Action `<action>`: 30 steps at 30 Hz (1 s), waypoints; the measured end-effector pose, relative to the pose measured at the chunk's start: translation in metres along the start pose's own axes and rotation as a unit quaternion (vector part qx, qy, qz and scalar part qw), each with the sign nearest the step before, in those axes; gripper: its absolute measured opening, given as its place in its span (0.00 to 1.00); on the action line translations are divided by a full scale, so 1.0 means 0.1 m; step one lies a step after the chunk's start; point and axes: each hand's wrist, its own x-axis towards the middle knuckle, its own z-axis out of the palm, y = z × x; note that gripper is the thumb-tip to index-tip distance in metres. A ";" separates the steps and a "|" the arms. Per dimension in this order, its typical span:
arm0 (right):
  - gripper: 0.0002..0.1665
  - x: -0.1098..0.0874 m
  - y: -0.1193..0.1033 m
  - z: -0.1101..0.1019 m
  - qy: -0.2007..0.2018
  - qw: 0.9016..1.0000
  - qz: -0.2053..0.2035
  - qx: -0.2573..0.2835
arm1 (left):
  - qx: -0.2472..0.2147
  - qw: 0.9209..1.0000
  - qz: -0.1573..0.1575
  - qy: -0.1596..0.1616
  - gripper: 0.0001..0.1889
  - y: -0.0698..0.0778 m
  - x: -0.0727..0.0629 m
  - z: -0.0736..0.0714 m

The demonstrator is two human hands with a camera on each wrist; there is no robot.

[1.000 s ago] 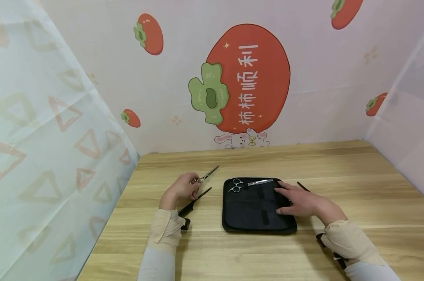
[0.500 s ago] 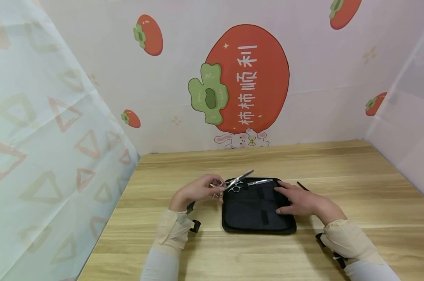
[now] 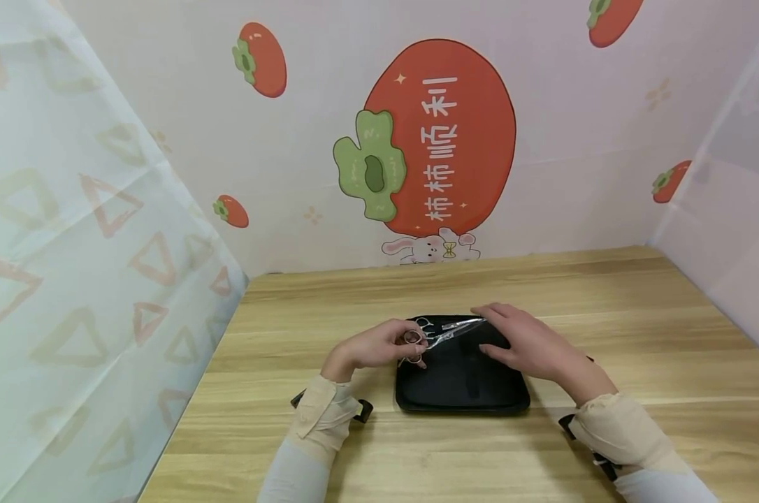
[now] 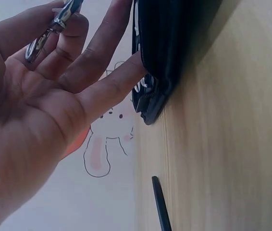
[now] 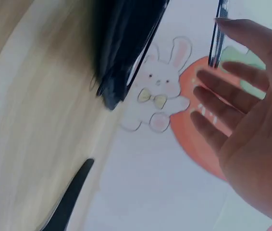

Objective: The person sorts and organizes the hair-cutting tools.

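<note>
My left hand (image 3: 376,344) holds a pair of scissors (image 3: 441,340) by the finger loops, over the left part of a flat black case (image 3: 458,395). In the left wrist view the thumb side pinches the shiny scissor handle (image 4: 54,28), while lower fingers reach to the case edge (image 4: 157,62). Another pair of silver scissors (image 3: 425,323) lies along the case's far edge. My right hand (image 3: 530,346) is over the case's right side, fingers extended. In the right wrist view its fingertips are close to the upright blades (image 5: 216,41), the palm holding nothing.
A thin black comb tail (image 4: 161,204) lies on the wooden table (image 3: 442,461) to the left of the case. On the right lies another slim dark tool (image 5: 71,195), mostly behind my right hand in the head view. A patterned cloth wall (image 3: 291,161) stands behind the table.
My left hand has carried the scissors rightward from the table to over the case. My right hand has lifted off the case's right edge and shifted slightly left toward the blades.
</note>
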 end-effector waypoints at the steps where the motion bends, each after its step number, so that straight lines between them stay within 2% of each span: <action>1: 0.31 0.00 -0.02 0.01 -0.002 1.000 -0.009 0.003 | 0.002 1.000 0.001 -0.005 0.09 0.01 0.01 0.00; 5: 0.17 -0.01 -0.08 0.04 -0.015 0.999 -0.021 0.020 | 0.010 1.000 0.003 -0.017 0.10 0.02 0.03 0.03; 8: 0.09 -0.01 -0.06 0.06 -0.036 0.997 -0.025 0.069 | 0.019 1.000 0.003 -0.017 0.10 0.01 0.04 0.05; 12: 0.10 -0.01 -0.01 0.05 -0.047 0.985 -0.035 0.163 | 0.030 0.999 0.006 -0.012 0.10 0.01 0.04 0.06; 17: 0.08 -0.02 0.00 -0.03 -0.018 0.969 -0.040 0.244 | 0.043 0.999 0.004 -0.031 0.08 0.06 0.04 0.07; 20: 0.07 -0.02 -0.01 -0.08 -0.007 0.960 -0.015 0.279 | 0.056 0.997 0.016 -0.054 0.07 0.11 0.05 0.08; 23: 0.09 -0.01 -0.04 -0.11 0.002 0.951 0.027 0.309 | 0.073 0.994 0.038 -0.066 0.06 0.15 0.08 0.12; 27: 0.13 0.00 -0.10 -0.13 0.027 0.933 0.076 0.352 | 0.086 0.992 0.055 -0.068 0.06 0.22 0.10 0.21; 30: 0.15 0.03 -0.14 -0.09 0.043 0.919 0.083 0.383 | 0.093 0.992 0.063 -0.063 0.05 0.27 0.13 0.29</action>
